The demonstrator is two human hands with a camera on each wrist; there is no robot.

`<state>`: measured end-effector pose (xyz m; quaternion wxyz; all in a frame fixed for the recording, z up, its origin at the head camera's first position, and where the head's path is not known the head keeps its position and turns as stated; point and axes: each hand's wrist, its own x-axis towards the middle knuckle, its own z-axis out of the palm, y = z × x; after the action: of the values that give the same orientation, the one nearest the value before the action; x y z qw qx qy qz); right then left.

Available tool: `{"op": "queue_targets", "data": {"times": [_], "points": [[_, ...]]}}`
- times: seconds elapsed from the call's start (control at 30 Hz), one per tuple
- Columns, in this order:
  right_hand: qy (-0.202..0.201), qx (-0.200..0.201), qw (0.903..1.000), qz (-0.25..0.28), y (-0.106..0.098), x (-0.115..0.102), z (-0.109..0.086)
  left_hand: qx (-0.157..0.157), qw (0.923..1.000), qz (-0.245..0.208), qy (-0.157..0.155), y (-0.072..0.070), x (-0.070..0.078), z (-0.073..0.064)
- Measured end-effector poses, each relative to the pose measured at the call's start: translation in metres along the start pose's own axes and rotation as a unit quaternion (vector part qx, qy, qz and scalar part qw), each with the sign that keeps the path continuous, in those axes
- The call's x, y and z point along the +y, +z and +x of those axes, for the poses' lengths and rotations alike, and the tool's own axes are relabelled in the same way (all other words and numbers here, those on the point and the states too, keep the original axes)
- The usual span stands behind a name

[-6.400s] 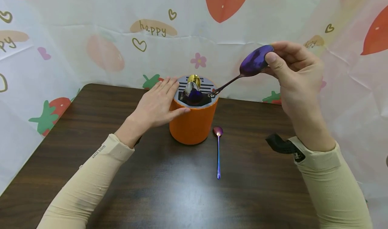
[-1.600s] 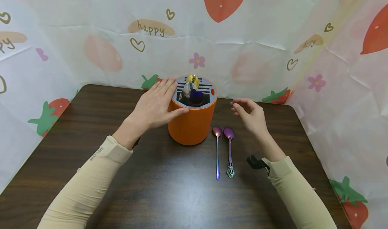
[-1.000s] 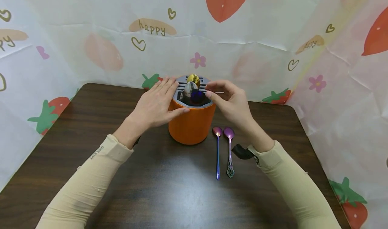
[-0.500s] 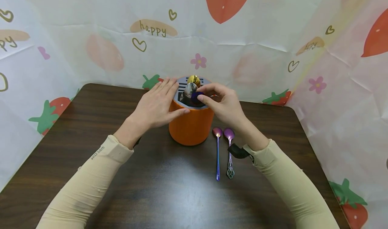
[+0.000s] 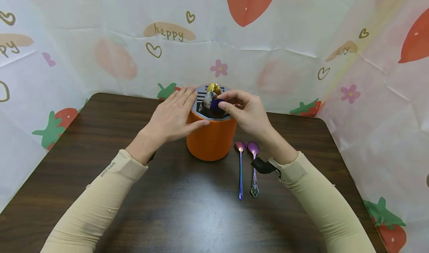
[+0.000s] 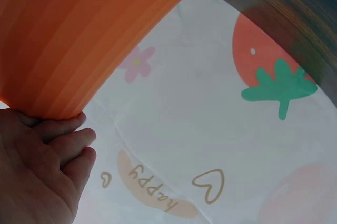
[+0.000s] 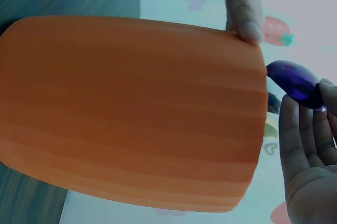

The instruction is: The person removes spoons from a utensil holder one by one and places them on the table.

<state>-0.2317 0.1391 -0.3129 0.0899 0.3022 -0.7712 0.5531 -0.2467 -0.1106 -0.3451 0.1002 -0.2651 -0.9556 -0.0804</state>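
An orange utensil holder (image 5: pixel 210 141) with a grey slotted top stands toward the back of the table. My left hand (image 5: pixel 167 119) lies against its upper left side, fingers extended and thumb along the rim. With thumb and fingertips, my right hand (image 5: pixel 249 113) pinches the bowl of a dark purple spoon (image 7: pixel 297 83), which pokes out of the top; its handle is hidden inside. Beside it a silver spoon (image 5: pixel 209 98) and a gold spoon (image 5: pixel 213 88) also show bowl-up. On the table lie a slim rainbow-coloured spoon (image 5: pixel 241 171) and an ornate-handled purple spoon (image 5: pixel 254 171), side by side.
The dark wooden table (image 5: pixel 187 215) meets a strawberry-patterned cloth (image 5: pixel 275 29) behind and along the sides. Both spoons on the table lie to the holder's right, partly under the right wrist's black strap (image 5: pixel 263 166).
The ornate spoon, earlier lifted from the holder by my right hand, now lies beside the slim one. That hand has since moved left to the holder and pinched the dark purple spoon.
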Motion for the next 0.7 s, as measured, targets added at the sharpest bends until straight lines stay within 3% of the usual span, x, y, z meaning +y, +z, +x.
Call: {"op": "queue_targets", "data": {"times": [0.7], "points": [[-0.043,0.069,0.995,0.059,-0.01,-0.03,0.002,0.002,1.0,-0.006,0.001,0.0,0.0,0.0]]}}
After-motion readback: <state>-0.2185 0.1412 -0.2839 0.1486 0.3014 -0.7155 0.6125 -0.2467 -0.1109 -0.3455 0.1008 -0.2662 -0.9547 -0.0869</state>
